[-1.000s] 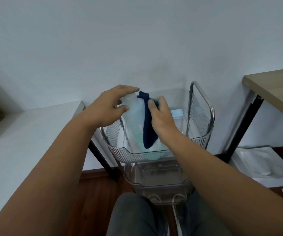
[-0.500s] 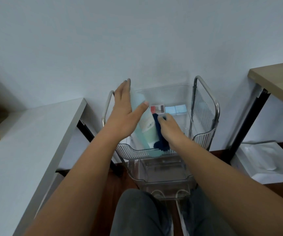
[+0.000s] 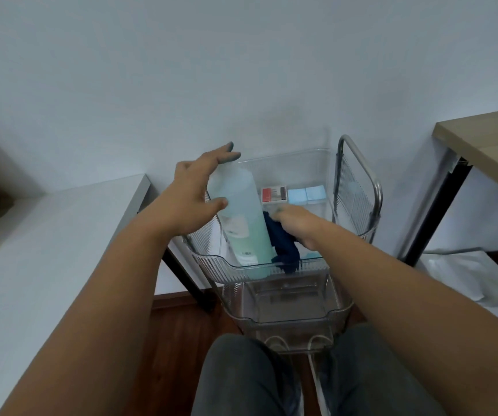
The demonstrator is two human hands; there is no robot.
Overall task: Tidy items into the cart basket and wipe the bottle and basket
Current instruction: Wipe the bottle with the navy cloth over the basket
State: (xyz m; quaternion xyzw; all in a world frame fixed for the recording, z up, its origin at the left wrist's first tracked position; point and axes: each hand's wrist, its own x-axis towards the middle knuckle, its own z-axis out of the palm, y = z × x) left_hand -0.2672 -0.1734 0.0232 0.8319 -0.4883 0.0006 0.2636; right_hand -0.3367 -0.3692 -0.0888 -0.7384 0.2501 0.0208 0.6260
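One pale green bottle (image 3: 243,223) stands tilted in the top basket (image 3: 259,267) of a clear cart, its base at the near wall and its top leaning toward the far left. The left hand (image 3: 192,202) is at the bottle's upper part with fingers straight and spread, the thumb touching its side, not wrapped around it. The right hand (image 3: 297,225) reaches into the basket just right of the bottle and grips one dark blue cloth (image 3: 283,246), which lies against the bottle's lower side. At the far wall of the same basket sit one red and white box (image 3: 274,194) and two light blue blocks (image 3: 306,195) side by side. A second clear basket (image 3: 289,307) sits below. One white table (image 3: 31,250) stands to the left, one wooden table (image 3: 487,145) to the right.
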